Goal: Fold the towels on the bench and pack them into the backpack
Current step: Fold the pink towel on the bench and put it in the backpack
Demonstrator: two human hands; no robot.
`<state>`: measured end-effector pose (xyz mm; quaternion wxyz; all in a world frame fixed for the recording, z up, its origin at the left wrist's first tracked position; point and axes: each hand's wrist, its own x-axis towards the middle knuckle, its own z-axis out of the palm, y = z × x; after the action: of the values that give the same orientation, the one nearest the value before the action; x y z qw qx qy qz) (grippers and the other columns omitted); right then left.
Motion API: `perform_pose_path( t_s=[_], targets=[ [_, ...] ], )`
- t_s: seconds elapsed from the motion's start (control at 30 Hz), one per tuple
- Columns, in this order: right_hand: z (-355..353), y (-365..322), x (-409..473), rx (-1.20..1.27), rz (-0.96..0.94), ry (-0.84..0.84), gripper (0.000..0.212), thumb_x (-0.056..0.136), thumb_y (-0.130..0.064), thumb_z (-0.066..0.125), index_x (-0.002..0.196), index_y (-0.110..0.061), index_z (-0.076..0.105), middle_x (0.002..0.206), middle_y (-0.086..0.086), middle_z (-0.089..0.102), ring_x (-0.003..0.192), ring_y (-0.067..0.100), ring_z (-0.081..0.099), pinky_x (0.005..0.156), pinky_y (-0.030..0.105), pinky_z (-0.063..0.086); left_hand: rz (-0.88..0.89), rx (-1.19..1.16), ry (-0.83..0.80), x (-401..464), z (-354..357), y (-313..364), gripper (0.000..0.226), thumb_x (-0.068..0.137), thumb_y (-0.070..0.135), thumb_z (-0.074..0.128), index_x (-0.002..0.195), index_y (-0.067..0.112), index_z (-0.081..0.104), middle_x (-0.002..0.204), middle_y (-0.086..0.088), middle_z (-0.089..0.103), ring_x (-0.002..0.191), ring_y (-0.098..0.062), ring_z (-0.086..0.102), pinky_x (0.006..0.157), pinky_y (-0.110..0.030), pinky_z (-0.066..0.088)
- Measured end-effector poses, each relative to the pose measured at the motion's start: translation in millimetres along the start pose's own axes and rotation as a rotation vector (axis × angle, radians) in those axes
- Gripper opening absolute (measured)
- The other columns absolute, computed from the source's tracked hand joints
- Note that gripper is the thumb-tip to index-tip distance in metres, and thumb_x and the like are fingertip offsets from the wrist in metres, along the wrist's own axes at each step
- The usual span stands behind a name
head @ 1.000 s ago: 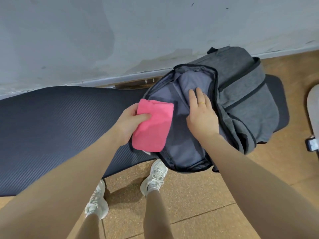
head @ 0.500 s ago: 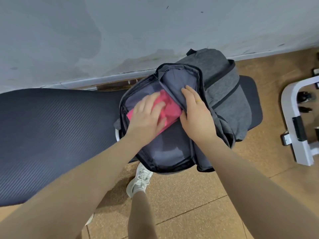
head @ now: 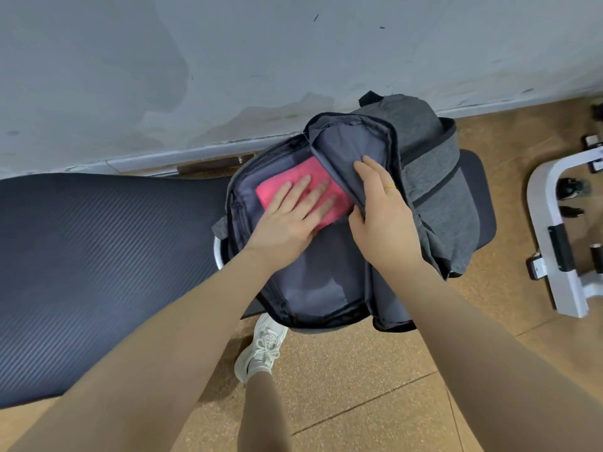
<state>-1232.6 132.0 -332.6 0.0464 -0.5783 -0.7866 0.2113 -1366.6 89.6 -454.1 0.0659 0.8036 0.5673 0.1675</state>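
Towel (head: 290, 187), pink and folded, lay inside the open main pocket of the backpack (head: 434, 177), toward its upper end, partly tucked under the flap. One second before, it had been held outside the opening at the bag's left edge; half a second before, it was already in the pocket with fingers curled over it. Left hand (head: 290, 216) pressed flat on the towel, fingers straight and spread, no longer clutching it. Right hand (head: 385, 216) grasped the edge of the inner flap between thumb and fingers, lifting it clear of the towel; earlier it had only rested flat on the lining. Backpack lay open on the right end of the table (head: 98, 256), a dark ribbed pad running left along the wall. Beneath stood a white shoe (head: 261, 347) on the cork floor (head: 359, 386), and a white frame (head: 554, 230) stood at the right, out of sight a second earlier.
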Motion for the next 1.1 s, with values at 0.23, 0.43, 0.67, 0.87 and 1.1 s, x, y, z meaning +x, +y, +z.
perform_pose_path(
  t_s=[0.23, 0.43, 0.67, 0.87, 1.1],
  targets=[
    [2.9, -6.3, -2.6, -0.009, 0.016, -0.028, 0.059, 0.082, 0.011, 0.044, 0.139, -0.005, 0.036, 0.151, 0.012, 0.029, 0.132, 0.031, 0.040, 0.096, 0.037, 0.043, -1.265, -1.230, 0.135, -22.6, -39.8, 34.2, 0.060, 0.095, 0.019, 0.047, 0.146, 0.019, 0.017, 0.150, -0.005, 0.024, 0.132, -0.011, 0.029, 0.113, -0.032, 0.022],
    [2.3, -3.9, -5.2, 0.007, 0.001, -0.011, 0.059, 0.082, 0.011, 0.046, 0.138, -0.005, 0.038, 0.150, 0.011, 0.031, 0.132, 0.031, 0.041, 0.094, 0.036, 0.044, -1.220, -1.328, 0.178, 3.4, -35.9, 29.9, 0.068, 0.093, 0.014, 0.049, 0.145, 0.039, 0.012, 0.146, 0.001, 0.035, 0.126, -0.019, 0.043, 0.106, -0.043, 0.039],
    [-0.6, -0.7, -3.8, 0.003, -0.033, 0.022, 0.063, 0.079, 0.012, 0.047, 0.139, -0.005, 0.037, 0.150, 0.012, 0.032, 0.132, 0.031, 0.041, 0.095, 0.035, 0.044, -1.023, -1.198, 0.137, 38.5, -30.3, 34.0, 0.075, 0.092, 0.005, 0.049, 0.146, 0.036, 0.008, 0.151, 0.002, 0.026, 0.132, -0.021, 0.039, 0.105, -0.044, 0.039],
    [17.2, -1.8, -1.6, -0.074, -0.103, 0.114, 0.059, 0.070, 0.011, 0.053, 0.128, 0.004, 0.048, 0.134, 0.025, 0.049, 0.120, 0.042, 0.051, 0.093, 0.049, 0.049, -0.914, -1.184, 0.122, 53.2, -29.8, 33.1, 0.041, 0.097, 0.033, 0.042, 0.132, 0.012, 0.047, 0.119, -0.006, 0.061, 0.108, -0.017, 0.059, 0.091, -0.028, 0.050],
    [36.7, -3.0, -8.2, -0.157, -0.113, -0.142, 0.074, 0.074, -0.009, 0.065, 0.140, -0.002, 0.033, 0.149, 0.020, 0.030, 0.137, 0.039, 0.031, 0.105, 0.047, 0.034, -1.209, -1.318, -0.032, 4.6, -57.9, 8.5, 0.053, 0.095, -0.002, 0.037, 0.144, 0.016, 0.024, 0.137, -0.008, 0.046, 0.112, -0.014, 0.048, 0.088, -0.022, 0.038]
  ],
)
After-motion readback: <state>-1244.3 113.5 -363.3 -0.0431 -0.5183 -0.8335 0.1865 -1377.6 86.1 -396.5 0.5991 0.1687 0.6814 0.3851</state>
